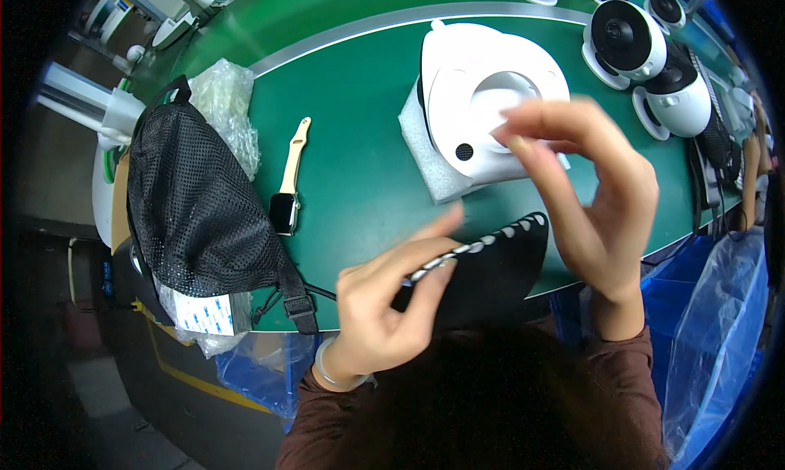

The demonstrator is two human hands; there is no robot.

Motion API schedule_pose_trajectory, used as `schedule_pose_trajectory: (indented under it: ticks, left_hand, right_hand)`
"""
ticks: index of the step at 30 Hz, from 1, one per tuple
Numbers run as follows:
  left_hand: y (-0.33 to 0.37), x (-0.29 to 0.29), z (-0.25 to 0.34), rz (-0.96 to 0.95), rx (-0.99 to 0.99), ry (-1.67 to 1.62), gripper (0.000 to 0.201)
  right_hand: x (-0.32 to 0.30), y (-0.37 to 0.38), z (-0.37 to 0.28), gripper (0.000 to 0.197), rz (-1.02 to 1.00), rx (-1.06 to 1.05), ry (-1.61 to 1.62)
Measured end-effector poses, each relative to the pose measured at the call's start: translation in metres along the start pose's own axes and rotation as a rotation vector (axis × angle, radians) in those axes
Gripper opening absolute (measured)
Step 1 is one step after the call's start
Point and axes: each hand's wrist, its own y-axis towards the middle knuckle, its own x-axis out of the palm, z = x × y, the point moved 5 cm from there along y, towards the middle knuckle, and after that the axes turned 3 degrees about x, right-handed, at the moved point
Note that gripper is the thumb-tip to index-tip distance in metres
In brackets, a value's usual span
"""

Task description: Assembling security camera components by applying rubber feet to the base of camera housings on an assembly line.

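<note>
Indoors: a matte green counter (352,134) with a pale strip along its far side; beyond its left end, a dark grey floor (188,413) carries a yellow line.
Black sheet: a thin black sheet (499,278), edged with white ovals, sits before the person at the counter's near edge. Its oval-lined edge runs slantwise, rounded corner pointing to the far right.
Left hand: the left hand (388,306) has its grip clamped on the sheet's near-left end.
Right hand: motion blurs the right hand (605,192), thumb and forefinger curled toward each other above a rounded white plastic housing (450,94) on a white foam block (421,155); whether the grip is together cannot be told.
Edges: a black mesh bag (204,200) occupies the left end; white units with round black faces (630,40) line the far right.
Room: green surface shows between the foam and a beige-banded smartwatch (284,212).
</note>
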Motion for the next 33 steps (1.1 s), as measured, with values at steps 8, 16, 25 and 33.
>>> schedule_pose_trajectory:
  ticks: [8,16,25,33]
  left_hand:
    - [-0.001,-0.012,0.003,0.072,-0.04,-0.207,0.025]
    - [0.008,-0.012,0.009,-0.036,-0.105,-0.007,0.016]
    - [0.007,-0.006,0.009,0.016,-0.14,0.012,0.014]
    - [0.001,-0.011,-0.009,0.219,-0.376,-0.135,0.01]
  right_hand:
    - [-0.001,-0.026,-0.002,0.014,-0.348,0.007,-0.019]
    - [0.001,-0.037,-0.011,0.018,-0.254,-0.147,-0.212]
    - [-0.001,-0.043,-0.01,0.016,-0.194,-0.284,-0.315]
    - [-0.013,-0.037,-0.012,0.01,-0.273,-0.249,-0.104]
